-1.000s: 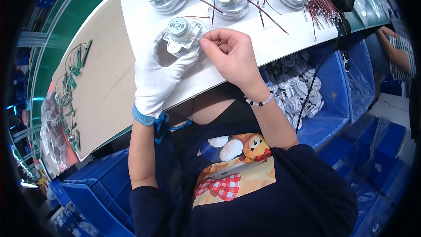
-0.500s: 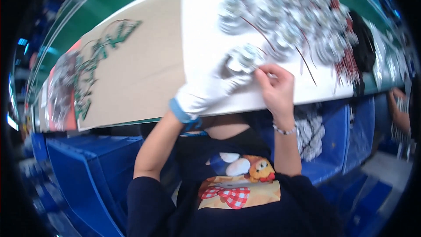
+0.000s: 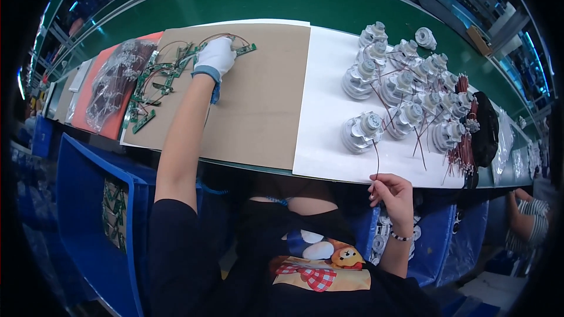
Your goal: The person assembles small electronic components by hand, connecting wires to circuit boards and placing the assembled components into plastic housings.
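While right fingers point(image 3: 383, 191) pinch wire point(image 3: 376, 154), gloved left hand point(image 3: 216, 56) hides fingers over circuit boards point(image 3: 246, 50); grip unclear.

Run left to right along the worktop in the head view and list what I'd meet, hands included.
Clear plastic bag of small parts → gloved left hand → front-left white motor unit → bare right hand pinching a wire → red wire bundle → black item.
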`<move>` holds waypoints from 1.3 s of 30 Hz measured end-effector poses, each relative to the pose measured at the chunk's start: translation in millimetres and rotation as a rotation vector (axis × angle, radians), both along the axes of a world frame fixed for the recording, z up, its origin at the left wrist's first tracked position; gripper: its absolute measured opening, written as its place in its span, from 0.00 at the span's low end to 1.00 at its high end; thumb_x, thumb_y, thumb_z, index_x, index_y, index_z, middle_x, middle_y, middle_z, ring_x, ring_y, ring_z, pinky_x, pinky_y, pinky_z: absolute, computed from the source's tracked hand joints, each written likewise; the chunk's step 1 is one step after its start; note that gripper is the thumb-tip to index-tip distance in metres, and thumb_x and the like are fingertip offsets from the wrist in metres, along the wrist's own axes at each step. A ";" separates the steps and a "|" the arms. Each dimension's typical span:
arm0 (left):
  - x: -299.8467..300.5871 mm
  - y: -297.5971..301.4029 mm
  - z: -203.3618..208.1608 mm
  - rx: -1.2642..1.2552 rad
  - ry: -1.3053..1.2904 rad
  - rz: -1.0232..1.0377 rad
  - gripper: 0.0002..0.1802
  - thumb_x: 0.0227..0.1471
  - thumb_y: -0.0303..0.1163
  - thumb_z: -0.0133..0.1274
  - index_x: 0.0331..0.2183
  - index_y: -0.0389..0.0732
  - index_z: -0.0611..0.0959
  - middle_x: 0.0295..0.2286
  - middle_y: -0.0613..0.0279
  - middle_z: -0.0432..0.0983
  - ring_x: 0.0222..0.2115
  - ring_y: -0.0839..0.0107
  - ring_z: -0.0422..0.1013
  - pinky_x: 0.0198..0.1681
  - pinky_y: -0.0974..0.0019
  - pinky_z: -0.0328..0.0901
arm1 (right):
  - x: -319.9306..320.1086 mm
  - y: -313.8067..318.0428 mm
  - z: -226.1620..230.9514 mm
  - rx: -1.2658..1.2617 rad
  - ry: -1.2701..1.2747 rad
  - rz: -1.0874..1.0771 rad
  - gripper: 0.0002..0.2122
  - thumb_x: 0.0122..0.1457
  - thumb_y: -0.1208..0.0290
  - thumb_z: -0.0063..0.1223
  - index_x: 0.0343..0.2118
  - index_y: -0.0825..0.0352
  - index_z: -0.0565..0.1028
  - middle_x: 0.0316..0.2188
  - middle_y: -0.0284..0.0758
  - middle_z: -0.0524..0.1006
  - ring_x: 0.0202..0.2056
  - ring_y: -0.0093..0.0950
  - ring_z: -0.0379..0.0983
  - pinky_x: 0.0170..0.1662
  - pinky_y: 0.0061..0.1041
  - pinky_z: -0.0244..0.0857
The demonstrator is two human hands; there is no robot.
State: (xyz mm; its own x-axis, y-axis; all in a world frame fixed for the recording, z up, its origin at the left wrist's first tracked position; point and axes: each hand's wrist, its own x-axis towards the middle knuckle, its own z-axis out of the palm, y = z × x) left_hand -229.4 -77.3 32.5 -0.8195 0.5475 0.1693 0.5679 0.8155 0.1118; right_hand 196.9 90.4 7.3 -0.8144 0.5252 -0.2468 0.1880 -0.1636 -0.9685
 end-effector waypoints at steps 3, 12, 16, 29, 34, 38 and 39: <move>6.4 10.8 3.0 -0.032 -0.172 0.000 0.14 0.44 0.38 0.52 0.33 0.41 0.80 0.34 0.53 0.75 0.37 0.58 0.71 0.40 0.60 0.64 | 1.9 2.2 -3.5 -0.120 0.011 0.044 0.06 0.53 0.80 0.48 0.33 0.76 0.73 0.22 0.36 0.74 0.19 0.19 0.69 0.20 0.14 0.66; 109.6 4.8 3.4 0.338 -0.697 -0.399 0.15 0.47 0.36 0.52 0.28 0.30 0.78 0.18 0.64 0.70 0.19 0.78 0.63 0.23 0.72 0.60 | -16.6 -5.9 0.0 -0.463 0.122 0.370 0.03 0.51 0.83 0.51 0.28 0.75 0.70 0.22 0.37 0.72 0.18 0.21 0.71 0.19 0.17 0.67; 190.9 -7.6 17.5 0.348 -0.964 -0.329 0.16 0.49 0.37 0.51 0.28 0.30 0.78 0.18 0.66 0.69 0.19 0.81 0.62 0.21 0.76 0.57 | -48.5 -25.8 3.4 -0.290 0.266 0.149 0.04 0.51 0.82 0.52 0.29 0.74 0.71 0.23 0.36 0.73 0.18 0.20 0.70 0.20 0.16 0.65; 234.9 -18.2 9.3 0.303 -1.253 -0.362 0.12 0.50 0.32 0.50 0.29 0.31 0.77 0.19 0.68 0.69 0.20 0.82 0.61 0.23 0.76 0.58 | -74.6 -51.8 -6.5 0.547 0.301 -0.060 0.03 0.50 0.83 0.52 0.28 0.74 0.73 0.27 0.30 0.72 0.22 0.12 0.62 0.25 0.10 0.54; 234.8 -19.1 11.0 0.320 -1.265 -0.402 0.13 0.50 0.33 0.49 0.28 0.30 0.77 0.18 0.68 0.68 0.20 0.82 0.61 0.23 0.75 0.58 | -73.0 -44.8 -9.9 0.578 0.308 0.003 0.02 0.48 0.83 0.53 0.26 0.74 0.73 0.26 0.31 0.73 0.19 0.13 0.61 0.22 0.11 0.54; 232.9 -19.2 16.2 0.313 -1.201 -0.502 0.14 0.52 0.34 0.48 0.27 0.30 0.76 0.18 0.68 0.67 0.19 0.81 0.60 0.22 0.75 0.57 | -73.0 -39.4 -10.7 0.556 0.376 0.033 0.01 0.47 0.83 0.54 0.23 0.73 0.73 0.25 0.32 0.74 0.17 0.14 0.62 0.20 0.13 0.55; 231.7 -19.6 16.5 0.318 -1.204 -0.497 0.14 0.52 0.34 0.48 0.27 0.30 0.76 0.18 0.68 0.67 0.19 0.81 0.60 0.22 0.75 0.57 | -73.3 -38.3 -10.1 0.556 0.374 0.039 0.01 0.47 0.83 0.54 0.23 0.73 0.73 0.25 0.32 0.74 0.17 0.14 0.62 0.20 0.13 0.55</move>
State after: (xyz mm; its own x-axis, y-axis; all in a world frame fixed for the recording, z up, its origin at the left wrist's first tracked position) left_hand 2.3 -97.0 49.0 -0.2748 0.9005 -0.3370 0.2092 0.3981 0.8932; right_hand 123.6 52.1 -2.8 -0.8137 0.4609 0.3542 -0.1810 0.3782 -0.9078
